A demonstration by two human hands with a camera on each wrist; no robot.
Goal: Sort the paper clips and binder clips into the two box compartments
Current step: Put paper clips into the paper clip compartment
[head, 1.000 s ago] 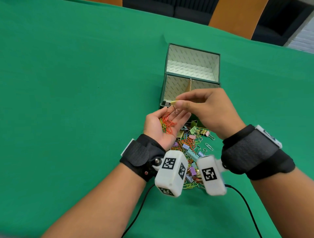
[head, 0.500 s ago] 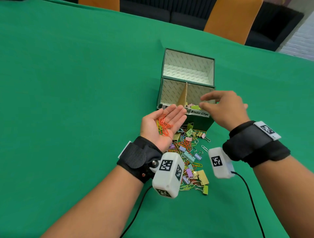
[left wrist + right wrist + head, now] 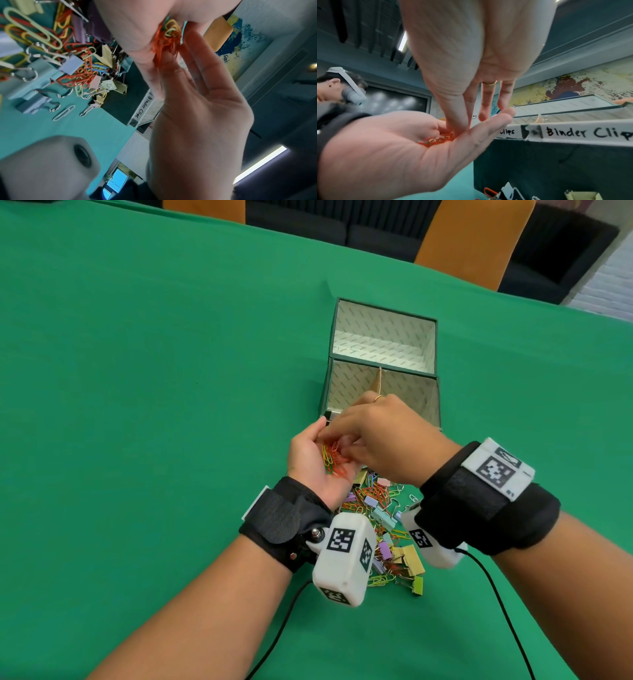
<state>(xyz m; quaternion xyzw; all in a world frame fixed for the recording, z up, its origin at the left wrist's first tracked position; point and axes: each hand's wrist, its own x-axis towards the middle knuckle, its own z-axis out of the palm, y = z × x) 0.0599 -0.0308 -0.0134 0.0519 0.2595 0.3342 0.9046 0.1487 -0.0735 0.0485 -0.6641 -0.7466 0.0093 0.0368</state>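
Paper clips (image 3: pixel 334 458), mostly orange with some yellow, are cupped in the palm of the left hand (image 3: pixel 313 460), which is turned upward with its fingers loosely extended, just in front of the box (image 3: pixel 432 402). The right hand (image 3: pixel 376 440) is held palm-down over it, thumb and first fingers pressed into the bunch; whether a clip is actually pinched cannot be told. A ring (image 3: pixel 378 397) is worn on the right hand. The remaining pile of clips (image 3: pixel 383 529), paper and binder mixed, lies on the green bench (image 3: pixel 154 405) beneath both wrists, touching the box's near wall. A label reading "Binder Clips" (image 3: pixel 589 133) is fixed to the box's front rim. Orange chairs (image 3: pixel 472 237) are seen beyond the bench.
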